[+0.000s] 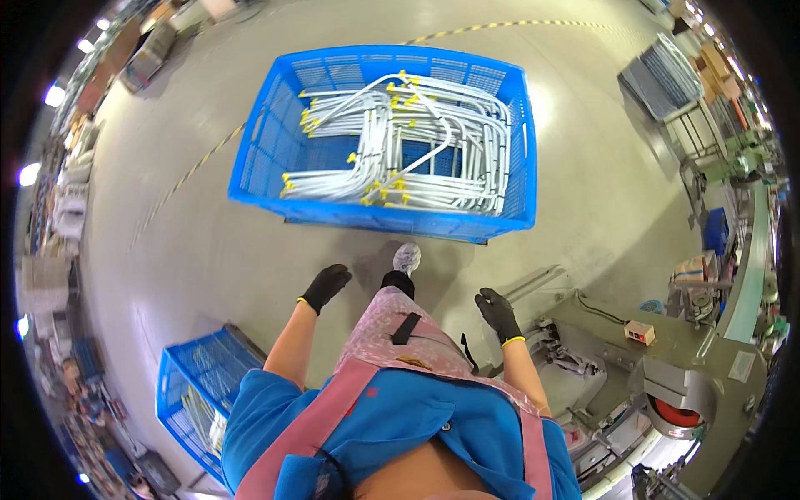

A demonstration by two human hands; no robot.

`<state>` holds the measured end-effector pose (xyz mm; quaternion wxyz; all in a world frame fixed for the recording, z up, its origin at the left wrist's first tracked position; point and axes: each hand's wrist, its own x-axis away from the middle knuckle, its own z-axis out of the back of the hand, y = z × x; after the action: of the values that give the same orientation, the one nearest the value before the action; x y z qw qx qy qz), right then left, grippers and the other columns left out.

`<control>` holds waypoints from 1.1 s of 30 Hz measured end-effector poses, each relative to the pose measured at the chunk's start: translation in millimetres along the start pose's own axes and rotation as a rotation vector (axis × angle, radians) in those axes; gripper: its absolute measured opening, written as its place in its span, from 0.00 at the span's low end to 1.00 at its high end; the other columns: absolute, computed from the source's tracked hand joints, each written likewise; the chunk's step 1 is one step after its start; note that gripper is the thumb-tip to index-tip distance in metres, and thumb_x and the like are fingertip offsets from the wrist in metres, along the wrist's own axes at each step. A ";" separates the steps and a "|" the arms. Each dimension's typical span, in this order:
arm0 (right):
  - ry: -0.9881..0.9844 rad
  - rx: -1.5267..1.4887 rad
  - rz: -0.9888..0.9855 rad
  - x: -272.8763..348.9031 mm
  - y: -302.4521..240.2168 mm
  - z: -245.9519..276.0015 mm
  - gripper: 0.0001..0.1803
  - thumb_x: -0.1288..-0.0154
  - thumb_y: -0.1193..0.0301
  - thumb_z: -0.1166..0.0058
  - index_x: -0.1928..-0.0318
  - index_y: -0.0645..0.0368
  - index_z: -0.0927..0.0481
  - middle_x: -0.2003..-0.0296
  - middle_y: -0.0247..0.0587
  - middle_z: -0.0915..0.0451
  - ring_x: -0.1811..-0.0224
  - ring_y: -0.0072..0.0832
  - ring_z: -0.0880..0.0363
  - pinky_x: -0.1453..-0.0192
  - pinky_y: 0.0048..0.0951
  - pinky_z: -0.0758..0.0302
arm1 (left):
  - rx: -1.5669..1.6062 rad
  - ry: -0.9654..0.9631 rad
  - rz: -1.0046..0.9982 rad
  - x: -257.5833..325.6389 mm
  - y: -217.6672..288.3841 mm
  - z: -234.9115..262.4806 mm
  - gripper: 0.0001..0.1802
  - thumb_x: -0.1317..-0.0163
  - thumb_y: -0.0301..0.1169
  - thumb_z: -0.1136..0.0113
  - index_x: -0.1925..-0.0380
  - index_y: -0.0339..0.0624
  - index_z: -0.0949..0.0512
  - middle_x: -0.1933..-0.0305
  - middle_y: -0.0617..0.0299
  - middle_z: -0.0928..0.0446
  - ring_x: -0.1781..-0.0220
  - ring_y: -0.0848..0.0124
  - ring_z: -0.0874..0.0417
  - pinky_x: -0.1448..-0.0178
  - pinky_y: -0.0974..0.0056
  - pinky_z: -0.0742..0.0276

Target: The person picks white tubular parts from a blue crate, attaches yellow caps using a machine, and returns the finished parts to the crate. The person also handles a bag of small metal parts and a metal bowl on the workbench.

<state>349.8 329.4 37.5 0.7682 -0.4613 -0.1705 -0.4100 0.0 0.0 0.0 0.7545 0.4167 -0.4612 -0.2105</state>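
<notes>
- Both our hands are empty: left hand (326, 286) and right hand (498, 314) in black knit gloves with yellow cuffs, fingers loosely curled, gripping nothing, held out over the floor (208, 250) in front of the apron (400, 342).
- Nearest things: the big blue crate (383, 217) on the floor just ahead, well beyond the fingertips, and one shoe (407, 257) stepping toward its near wall.
- The crate holds bent white tubes (433, 150) with small yellow end caps (371, 196), stacked loosely and overlapping; most lie toward the right wall and near wall, with the far-left corner bare.
- Our judgement: to lift these cleanly, stand square at the near wall, take one tube at a time from the top, grip on a straight run, not on a cap, and watch for loops hooked through each other.
- Materials: the crate is rigid plastic with lattice walls and slotted handholds; the tubes look smooth, hard and slippery, so glove grip matters; the caps look like soft push-on plastic that could pop off.
- A second, smaller blue crate (196, 392) sits at lower left beside our left leg, with pale parts inside; we can't tell what they are.
- On the right is a grey metal machine (667, 367) with a small box (640, 332) on its top and a red round part (677, 412) lower down.
- The floor is smooth, glossy grey with a yellow-black line (192, 171) crossing it.
</notes>
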 end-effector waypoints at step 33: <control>0.138 0.382 -0.337 -181.7 -42.8 99.6 0.44 0.48 0.59 0.39 0.34 0.58 0.44 0.35 0.73 0.50 0.57 0.60 0.21 0.57 0.50 0.22 | 0.649 -0.325 0.158 -417.0 188.8 -224.0 0.18 0.41 0.25 0.49 0.50 0.36 0.25 0.75 0.65 0.24 0.78 0.80 0.27 0.78 0.75 0.35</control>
<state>217.6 489.5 -3.1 0.7721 -0.2441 -0.2663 -0.5229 -20.1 496.6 -112.6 0.5141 0.5585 -0.6484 -0.0578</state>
